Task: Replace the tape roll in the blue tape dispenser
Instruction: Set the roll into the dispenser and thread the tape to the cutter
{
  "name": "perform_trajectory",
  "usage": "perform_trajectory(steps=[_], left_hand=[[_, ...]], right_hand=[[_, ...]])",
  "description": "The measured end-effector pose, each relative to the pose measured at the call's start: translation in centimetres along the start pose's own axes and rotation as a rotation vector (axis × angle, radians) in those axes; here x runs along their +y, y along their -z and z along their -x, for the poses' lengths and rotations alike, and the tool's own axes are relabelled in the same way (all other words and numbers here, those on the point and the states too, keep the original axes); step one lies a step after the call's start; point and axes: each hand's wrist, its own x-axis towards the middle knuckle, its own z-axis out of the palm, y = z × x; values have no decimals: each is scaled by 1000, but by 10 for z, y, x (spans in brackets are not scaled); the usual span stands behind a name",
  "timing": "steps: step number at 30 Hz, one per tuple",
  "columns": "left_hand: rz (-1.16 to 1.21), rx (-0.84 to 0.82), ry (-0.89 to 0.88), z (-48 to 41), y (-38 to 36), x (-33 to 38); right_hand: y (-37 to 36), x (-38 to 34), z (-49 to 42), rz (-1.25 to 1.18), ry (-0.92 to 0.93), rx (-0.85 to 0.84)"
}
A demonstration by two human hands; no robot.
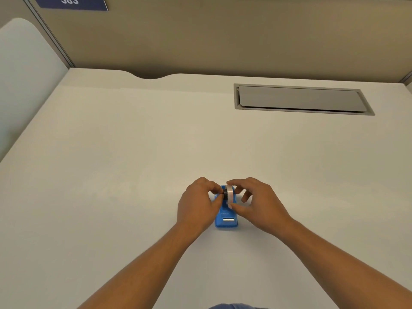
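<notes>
A small blue tape dispenser (225, 220) stands on the white desk (133, 175), its metal cutter end toward me. Just above its cradle is a clear tape roll (229, 194) with a black core hub (225, 194) sticking out on the left side. My right hand (256, 204) pinches the roll between thumb and forefinger. My left hand (198, 204) grips the black hub with its fingertips. The hands hide the back half of the dispenser.
A grey cable hatch (301, 99) is set flush into the desk at the far right. Beige partition walls (200, 34) close off the back, and a white panel (24, 81) stands at the left.
</notes>
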Motion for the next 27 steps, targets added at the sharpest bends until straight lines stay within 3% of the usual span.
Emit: perform_trajectory(steps=[5, 10, 27], left_hand=[[42, -46, -41, 1, 5, -5], [31, -287, -137, 10, 12, -18], [-153, -226, -266, 13, 5, -22]], right_hand=[[1, -4, -3, 107, 39, 2], [0, -3, -4, 157, 56, 15], [-3, -7, -4, 264, 25, -29]])
